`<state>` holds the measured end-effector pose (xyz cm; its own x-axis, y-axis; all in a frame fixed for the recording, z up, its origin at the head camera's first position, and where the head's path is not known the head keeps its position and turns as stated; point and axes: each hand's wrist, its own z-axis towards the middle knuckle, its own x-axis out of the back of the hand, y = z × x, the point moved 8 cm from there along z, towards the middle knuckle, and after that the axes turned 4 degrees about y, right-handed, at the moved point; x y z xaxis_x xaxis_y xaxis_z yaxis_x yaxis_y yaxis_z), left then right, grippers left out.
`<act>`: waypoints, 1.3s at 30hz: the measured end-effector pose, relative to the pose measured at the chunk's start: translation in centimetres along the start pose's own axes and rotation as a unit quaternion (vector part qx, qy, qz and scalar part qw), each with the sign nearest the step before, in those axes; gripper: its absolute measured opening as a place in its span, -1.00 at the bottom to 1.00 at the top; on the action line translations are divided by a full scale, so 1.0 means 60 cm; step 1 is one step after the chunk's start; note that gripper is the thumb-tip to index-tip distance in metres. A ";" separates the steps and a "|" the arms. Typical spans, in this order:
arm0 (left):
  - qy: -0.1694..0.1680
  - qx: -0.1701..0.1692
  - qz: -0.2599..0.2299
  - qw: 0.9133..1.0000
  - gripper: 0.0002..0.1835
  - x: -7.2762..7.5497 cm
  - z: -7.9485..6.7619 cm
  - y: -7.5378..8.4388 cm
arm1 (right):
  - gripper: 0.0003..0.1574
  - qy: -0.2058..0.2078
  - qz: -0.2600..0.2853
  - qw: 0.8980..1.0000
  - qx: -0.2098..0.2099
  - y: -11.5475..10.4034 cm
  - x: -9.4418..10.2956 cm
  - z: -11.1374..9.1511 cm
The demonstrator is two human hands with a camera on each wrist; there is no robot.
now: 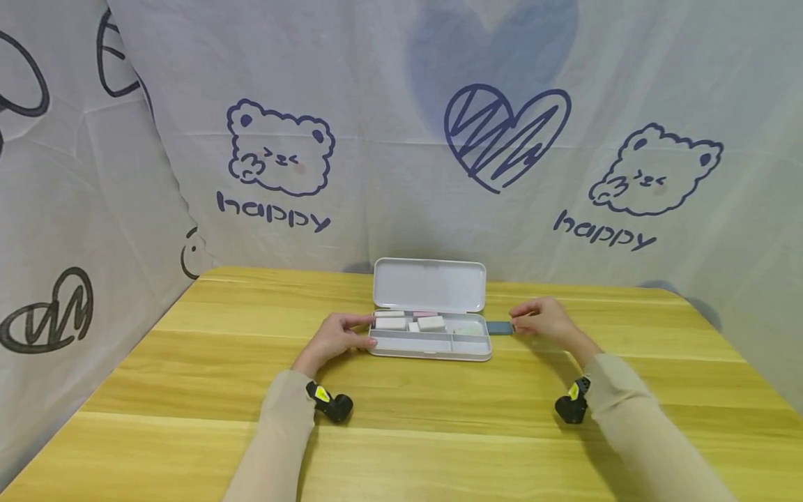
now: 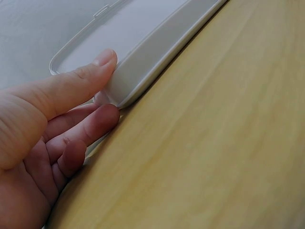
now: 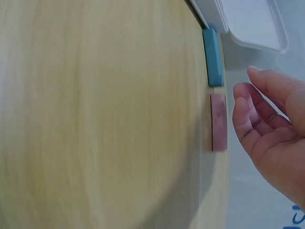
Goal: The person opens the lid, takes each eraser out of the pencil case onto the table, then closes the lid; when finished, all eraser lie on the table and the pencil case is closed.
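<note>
A white pencil case [image 1: 410, 344] lies on the table with its lid [image 1: 429, 284] raised. My left hand [image 1: 335, 339] grips its left end; in the left wrist view the thumb [image 2: 88, 78] presses on the case's wall. Inside, white eraser-like blocks [image 1: 390, 323] fill part of the rear compartment, with a pink piece [image 1: 425, 314] behind them. Against the case's right end lies a blue block [image 1: 500, 328], resembling an eraser. My right hand [image 3: 271, 119] hovers by a pink block [image 3: 219, 122] in line with the blue one, fingers loosely bent and nothing between them.
The case stands near the far edge of the wooden table [image 1: 408, 432]. Behind the table hangs a printed cloth [image 1: 376, 139], and another cloth covers the left side. Black wrist cameras [image 1: 572, 403] are strapped at both sleeves.
</note>
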<state>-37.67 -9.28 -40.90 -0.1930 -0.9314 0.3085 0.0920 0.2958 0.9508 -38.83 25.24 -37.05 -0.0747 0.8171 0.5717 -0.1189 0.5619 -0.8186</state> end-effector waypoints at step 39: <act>-0.003 -0.002 0.004 1.000 -0.47 0.000 0.004 -0.006 | -0.66 -0.117 -0.070 0.981 0.141 -0.067 -0.104 0.009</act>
<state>-37.94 -9.34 -41.24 -0.1972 -0.9279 0.3164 0.0980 0.3025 0.9481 -38.42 17.81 -37.26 -0.2584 0.6637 0.7019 -0.4112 0.5819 -0.7016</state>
